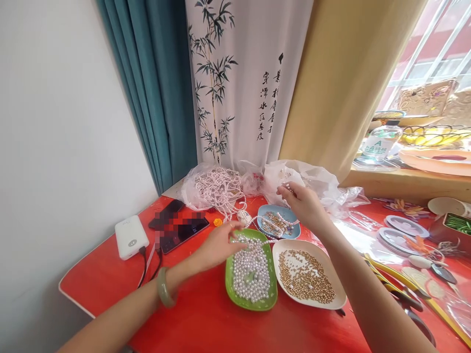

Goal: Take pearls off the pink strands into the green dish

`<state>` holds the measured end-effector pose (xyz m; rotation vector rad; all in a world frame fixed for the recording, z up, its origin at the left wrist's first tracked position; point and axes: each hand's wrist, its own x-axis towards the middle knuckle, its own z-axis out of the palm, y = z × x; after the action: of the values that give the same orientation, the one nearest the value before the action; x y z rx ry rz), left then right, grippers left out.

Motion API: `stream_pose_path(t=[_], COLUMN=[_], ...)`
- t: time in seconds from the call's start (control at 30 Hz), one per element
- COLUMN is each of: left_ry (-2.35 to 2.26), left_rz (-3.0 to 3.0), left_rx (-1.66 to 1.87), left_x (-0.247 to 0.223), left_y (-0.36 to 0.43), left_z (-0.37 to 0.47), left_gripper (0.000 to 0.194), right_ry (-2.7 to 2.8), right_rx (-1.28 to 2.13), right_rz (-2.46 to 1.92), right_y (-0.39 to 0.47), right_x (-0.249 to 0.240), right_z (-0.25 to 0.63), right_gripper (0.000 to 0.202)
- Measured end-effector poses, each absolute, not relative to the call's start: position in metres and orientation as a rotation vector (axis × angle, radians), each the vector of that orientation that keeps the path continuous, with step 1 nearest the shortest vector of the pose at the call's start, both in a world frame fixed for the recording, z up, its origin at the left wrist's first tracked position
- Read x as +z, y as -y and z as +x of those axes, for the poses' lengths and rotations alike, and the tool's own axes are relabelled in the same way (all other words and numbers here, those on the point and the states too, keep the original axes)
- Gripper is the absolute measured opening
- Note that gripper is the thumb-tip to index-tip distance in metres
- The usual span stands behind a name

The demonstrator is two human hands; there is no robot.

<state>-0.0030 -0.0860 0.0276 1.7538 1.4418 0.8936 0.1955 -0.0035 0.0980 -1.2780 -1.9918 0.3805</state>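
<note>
My left hand (221, 244), with a green bangle (166, 288) at the wrist, hovers over the upper left of a green plate (229, 282) of white pearl beads (253, 274). Its fingers curl round one end of a pink bead strand (271, 241) that runs towards a blue plate (262, 212). Higher and to the right, my right hand (300, 197) is raised above the blue plate, its fingertips pinched together; what they hold is too small to make out. Gold beads (312, 282) lie in a white plate (341, 294) beside the green one.
Pink bead strands (219, 189) spill from a plastic bag at the back. On the left are a white power bank (131, 237) and dark phones (186, 234). Yellow-handled pliers (397, 279) and round clear-wrapped pieces (397, 240) lie right, on the red table (198, 314).
</note>
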Motion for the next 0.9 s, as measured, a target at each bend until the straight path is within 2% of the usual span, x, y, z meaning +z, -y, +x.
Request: stream_pose_path(t=[0.1,0.27,0.43,0.53,0.63,0.7,0.77,0.83,0.9], left_ry=[-1.117,-0.651,-0.86,-1.055,-1.023,-1.027,-1.095,-1.144,-1.139], left_rz=[1.517,1.071,1.167,1.355,1.479,1.495,1.52,1.54,1.485], left_rx=[1.055,0.82,0.958,1.117,1.033,0.894,0.806,0.798,0.852], left_x=[0.048,0.08,0.097,0.103,0.107,0.11,0.113,0.115,0.114], left_y=[0.073,0.053,0.05,0.045,0.035,0.03,0.027,0.025,0.022], left_z=[0.007,0.004,0.012,0.027,0.037,0.039,0.037,0.031,0.023], left_gripper=[0.053,0.04,0.051,0.066,0.076,0.068,0.048,0.028,0.02], right_ry=[2.024,1.985,1.903,1.893,1.921,1.931,1.941,1.948,1.927], right_rx=[0.479,0.654,0.803,0.847,0.848,0.822,0.819,0.87,0.94], right_rz=[-1.201,-1.062,-1.017,-0.978,-0.951,-0.959,-0.939,-0.897,-0.872], right_y=[0.002,-0.001,-0.004,-0.006,-0.006,-0.005,-0.005,-0.005,-0.007], right_x=[0.095,0.095,0.098,0.103,0.111,0.117,0.12,0.12,0.117], right_z=[0.194,0.194,0.196,0.192,0.185,0.181,0.18,0.182,0.186], right_gripper=[0.031,0.035,0.034,0.032,0.03,0.028,0.027,0.029,0.033])
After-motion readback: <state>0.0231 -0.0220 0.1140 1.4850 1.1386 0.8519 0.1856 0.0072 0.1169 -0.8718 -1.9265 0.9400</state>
